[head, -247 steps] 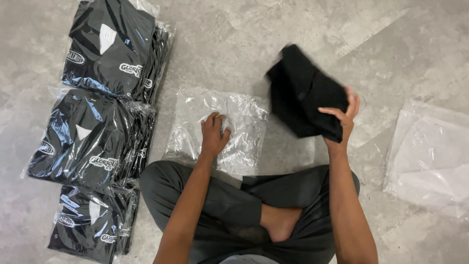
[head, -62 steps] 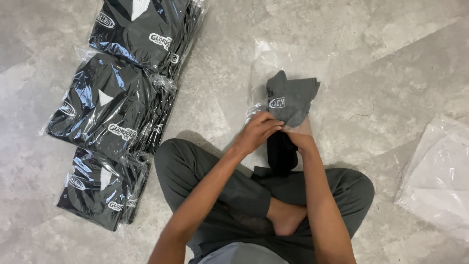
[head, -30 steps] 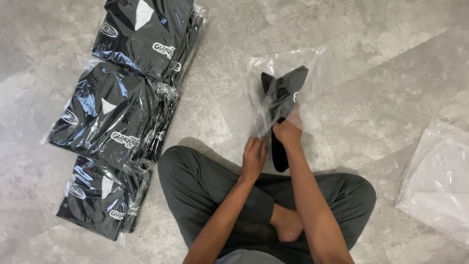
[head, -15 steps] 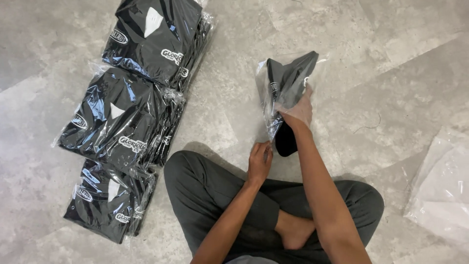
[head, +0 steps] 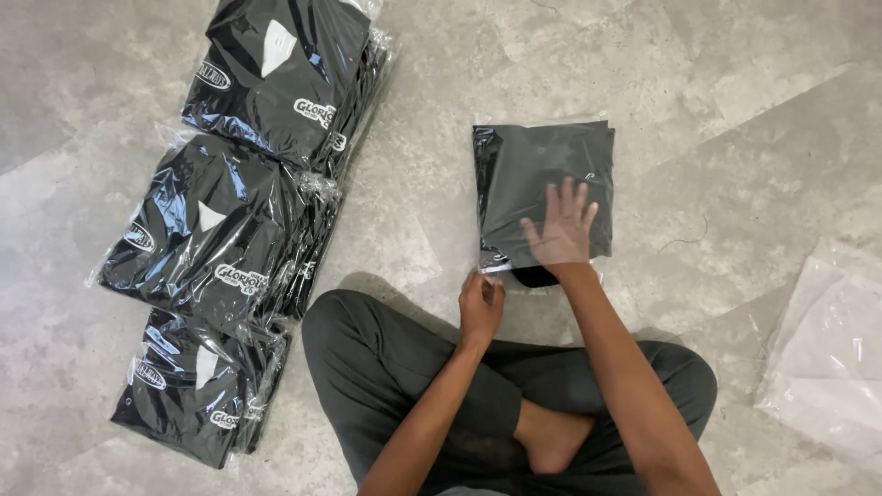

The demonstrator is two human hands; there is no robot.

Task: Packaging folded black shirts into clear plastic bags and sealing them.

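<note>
A folded black garment (head: 528, 170) lies flat on the floor inside a clear plastic bag (head: 487, 259). My right hand (head: 559, 230) is inside the bag, fingers spread flat on the garment, seen through the plastic. My left hand (head: 480, 306) pinches the bag's open edge at its near left corner. A little black cloth still sticks out of the bag mouth near my right wrist.
Three stacks of bagged black garments (head: 225, 230) lie in a row on the left of the grey stone floor (head: 735, 110). A pile of empty clear bags (head: 827, 349) lies at the right. My crossed legs (head: 413, 386) are just below the bag.
The bag with the garment went from held up and tilted to lying flat on the floor. My right hand slid deeper inside and spread out. My left hand stays at the bag's opening.
</note>
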